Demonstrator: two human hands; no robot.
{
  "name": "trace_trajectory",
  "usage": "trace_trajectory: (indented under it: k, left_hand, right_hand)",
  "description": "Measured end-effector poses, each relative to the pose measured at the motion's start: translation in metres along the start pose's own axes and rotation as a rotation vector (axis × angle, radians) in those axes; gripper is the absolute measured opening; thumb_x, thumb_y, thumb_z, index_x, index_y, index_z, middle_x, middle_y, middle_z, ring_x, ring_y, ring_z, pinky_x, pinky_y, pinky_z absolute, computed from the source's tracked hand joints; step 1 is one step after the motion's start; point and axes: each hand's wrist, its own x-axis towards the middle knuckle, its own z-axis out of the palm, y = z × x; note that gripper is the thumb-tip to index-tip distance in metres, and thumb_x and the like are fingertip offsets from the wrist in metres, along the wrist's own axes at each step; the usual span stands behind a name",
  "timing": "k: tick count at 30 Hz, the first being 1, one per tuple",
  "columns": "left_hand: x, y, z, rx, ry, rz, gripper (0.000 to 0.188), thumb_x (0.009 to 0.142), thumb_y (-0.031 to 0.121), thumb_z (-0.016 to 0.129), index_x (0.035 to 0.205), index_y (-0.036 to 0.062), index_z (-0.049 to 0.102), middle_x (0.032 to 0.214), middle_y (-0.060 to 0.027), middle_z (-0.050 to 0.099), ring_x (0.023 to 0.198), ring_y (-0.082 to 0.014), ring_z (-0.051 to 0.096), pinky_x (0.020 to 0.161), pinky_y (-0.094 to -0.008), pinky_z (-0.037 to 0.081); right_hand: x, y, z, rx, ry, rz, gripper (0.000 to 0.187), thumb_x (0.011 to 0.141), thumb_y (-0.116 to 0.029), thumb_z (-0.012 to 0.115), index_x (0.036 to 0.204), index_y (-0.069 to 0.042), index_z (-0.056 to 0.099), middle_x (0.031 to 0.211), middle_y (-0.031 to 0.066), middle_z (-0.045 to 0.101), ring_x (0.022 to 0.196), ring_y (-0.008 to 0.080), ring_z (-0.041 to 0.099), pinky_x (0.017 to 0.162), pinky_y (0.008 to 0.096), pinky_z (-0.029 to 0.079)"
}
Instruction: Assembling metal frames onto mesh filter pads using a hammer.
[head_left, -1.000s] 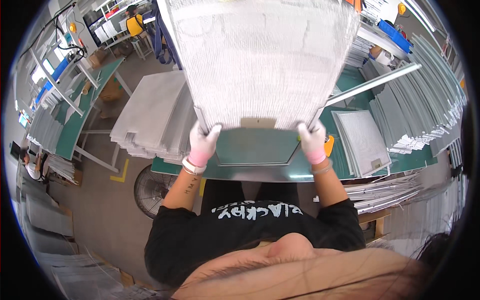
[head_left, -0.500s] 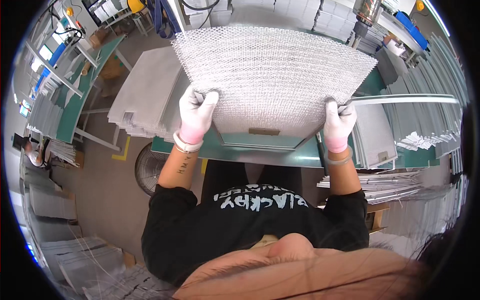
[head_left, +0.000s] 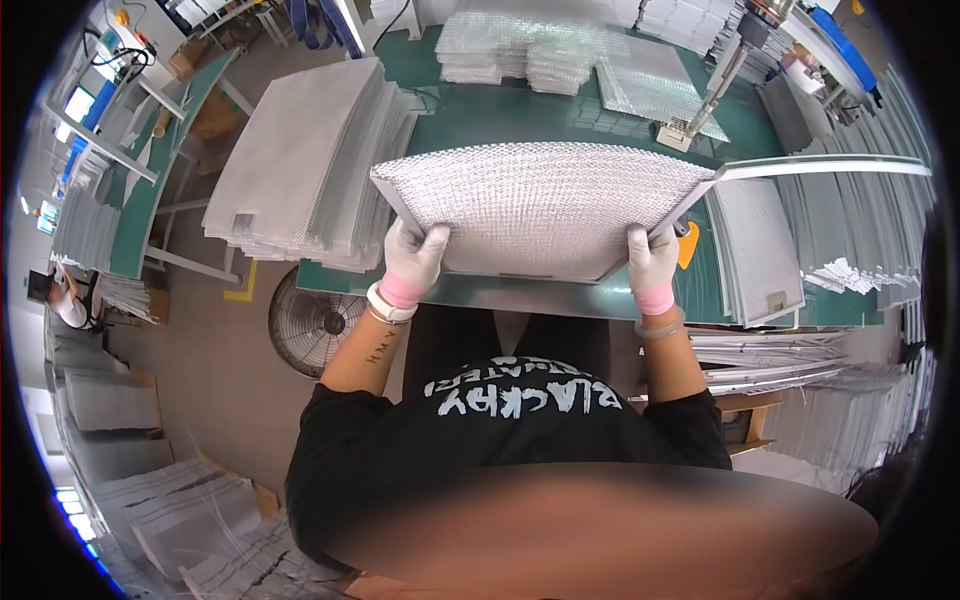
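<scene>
A silvery wire-mesh filter panel (head_left: 545,205) is held over the bench in front of me, its far side tilted up. Thin grey metal framing (head_left: 395,197) runs along its side edges, and a long metal strip (head_left: 820,167) sticks out to the right from the far right corner. My left hand (head_left: 415,255), in a white and pink glove, is closed on the panel's near left edge. The right edge is gripped by my right hand (head_left: 653,262), gloved the same way, thumb on top. The fingers beneath the panel are hidden.
Mesh panels are stacked at left (head_left: 300,150) and right (head_left: 765,215) on the green bench (head_left: 470,115). More mesh sheets (head_left: 490,45) lie at the back. A metal tool arm (head_left: 715,90) hangs at back right. An orange-handled tool (head_left: 687,245) lies near my right hand. A floor fan (head_left: 318,315) stands left.
The mesh has come down toward me, uncovering the back of the bench; its sides now sit along the framing. Both hands have moved nearer to my body and closer together.
</scene>
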Motion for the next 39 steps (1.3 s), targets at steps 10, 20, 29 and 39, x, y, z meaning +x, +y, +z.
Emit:
trace_trajectory:
  k: [10, 20, 29, 39]
  left_hand:
    - [0.059, 0.109, -0.012, -0.242, -0.138, -0.006, 0.038, 0.08, -0.008, 0.054, 0.118, -0.0045, 0.056, 0.109, -0.0083, 0.064, 0.098, -0.0123, 0.061, 0.089, -0.0269, 0.049]
    - [0.04, 0.097, 0.012, -0.274, -0.381, 0.511, 0.009, 0.081, 0.004, 0.066, 0.088, -0.0001, 0.063, 0.078, -0.0114, 0.064, 0.068, -0.022, 0.061, 0.063, -0.0333, 0.05]
    - [0.003, 0.101, -0.003, -0.513, -0.931, 0.661, 0.016, 0.088, 0.014, 0.062, 0.086, -0.0004, 0.067, 0.079, -0.0115, 0.065, 0.065, -0.0255, 0.064, 0.053, -0.0339, 0.049]
    - [-0.002, 0.088, -0.019, -0.051, -0.963, 0.326, 0.039, 0.087, 0.033, 0.049, 0.099, 0.0033, 0.071, 0.096, -0.0125, 0.069, 0.086, -0.0327, 0.067, 0.076, -0.0392, 0.053]
  right_hand:
    - [0.057, -0.095, -0.014, 0.187, -0.109, 0.022, 0.024, 0.085, 0.002, 0.048, 0.105, 0.001, 0.062, 0.094, 0.006, 0.065, 0.086, 0.0114, 0.059, 0.082, 0.0256, 0.047]
    - [0.028, -0.078, -0.021, 0.317, -0.116, -0.384, 0.023, 0.094, -0.023, 0.062, 0.087, -0.002, 0.059, 0.077, 0.0123, 0.065, 0.067, 0.0217, 0.063, 0.064, 0.0337, 0.052]
    - [-0.026, -0.088, -0.043, 0.417, -0.446, -0.631, 0.029, 0.09, -0.019, 0.061, 0.067, -0.006, 0.049, 0.064, 0.0094, 0.06, 0.053, 0.0193, 0.06, 0.047, 0.0301, 0.048]
    - [-0.032, -0.051, -0.051, 0.345, -0.483, -0.547, 0.034, 0.093, -0.036, 0.061, 0.085, -0.004, 0.055, 0.073, 0.0116, 0.063, 0.062, 0.0234, 0.061, 0.054, 0.0325, 0.051]
